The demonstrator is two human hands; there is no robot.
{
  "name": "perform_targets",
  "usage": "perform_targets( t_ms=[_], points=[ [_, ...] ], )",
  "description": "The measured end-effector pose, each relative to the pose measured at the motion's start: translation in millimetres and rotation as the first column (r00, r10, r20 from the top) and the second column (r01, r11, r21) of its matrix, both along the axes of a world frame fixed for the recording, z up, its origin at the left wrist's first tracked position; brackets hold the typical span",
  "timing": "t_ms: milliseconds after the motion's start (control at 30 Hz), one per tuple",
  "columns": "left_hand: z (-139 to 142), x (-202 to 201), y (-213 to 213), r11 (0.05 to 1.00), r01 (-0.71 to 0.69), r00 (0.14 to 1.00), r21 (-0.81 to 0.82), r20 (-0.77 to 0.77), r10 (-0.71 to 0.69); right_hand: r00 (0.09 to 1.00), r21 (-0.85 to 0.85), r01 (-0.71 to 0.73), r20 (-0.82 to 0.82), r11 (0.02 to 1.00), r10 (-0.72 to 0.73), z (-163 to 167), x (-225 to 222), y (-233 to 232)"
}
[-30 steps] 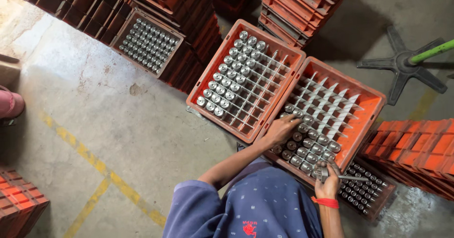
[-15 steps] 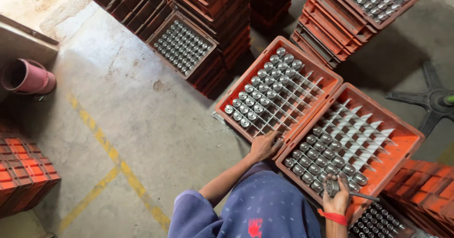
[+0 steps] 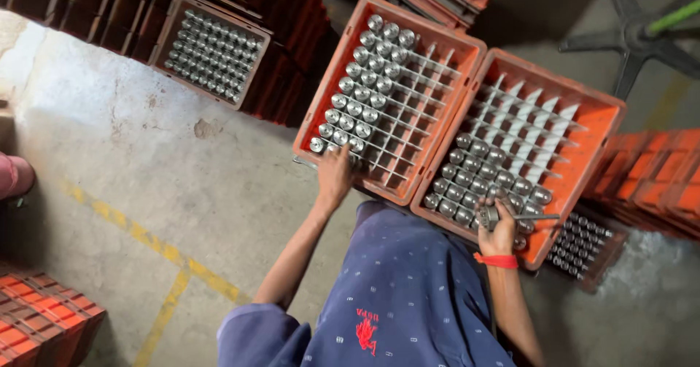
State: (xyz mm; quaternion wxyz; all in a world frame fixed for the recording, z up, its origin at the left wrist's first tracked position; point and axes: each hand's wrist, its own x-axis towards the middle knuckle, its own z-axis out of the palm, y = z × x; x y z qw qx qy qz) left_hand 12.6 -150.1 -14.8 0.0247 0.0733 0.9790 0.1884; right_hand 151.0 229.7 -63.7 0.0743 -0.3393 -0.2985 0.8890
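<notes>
Shifted since 0.5 s ago: left hand (image 3: 335, 176) off rt crate (image 3: 583, 155), now curled on near rim of left crate (image 3: 445, 163) at 9 o'clock. Right hand (image 3: 498, 230) closed round metal cylinder (image 3: 490, 214) — over rt crate's near corner, 5 o'clock.

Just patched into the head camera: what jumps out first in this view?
Two orange divided crates sit side by side at centre, partly filled with shiny metal cylinders. The left hand rests at the near corner of the left crate, and the right hand holds a metal part with a thin rod over the right crate. Dark stacked crates line the far left.
</notes>
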Motion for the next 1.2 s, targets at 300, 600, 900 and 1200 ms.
perform_targets(
  t_ms=[300,600,900,1200],
  points=[
    [-29,-5,5,0.954,-0.075,0.972,-0.291,-0.236,0.005,0.997,-0.004,0.062,0.047,0.998,-0.062,-1,36,-11],
    [18,-13,-26,0.998,0.032,0.992,0.059,0.123,-0.039,0.995,0.036,0.02,0.102,0.999,-0.024,1,52,-10],
    [64,2,20,0.132,-0.294,0.935,0.947,0.313,-0.165,0.993,0.057,-0.063,0.103,0.996,0.057,13,58,-14],
    [21,110,190,0.791,0.147,0.933,0.594,0.183,-0.311,0.998,0.162,-0.055,-0.017,0.985,0.059,84,27,-19]
  ],
)
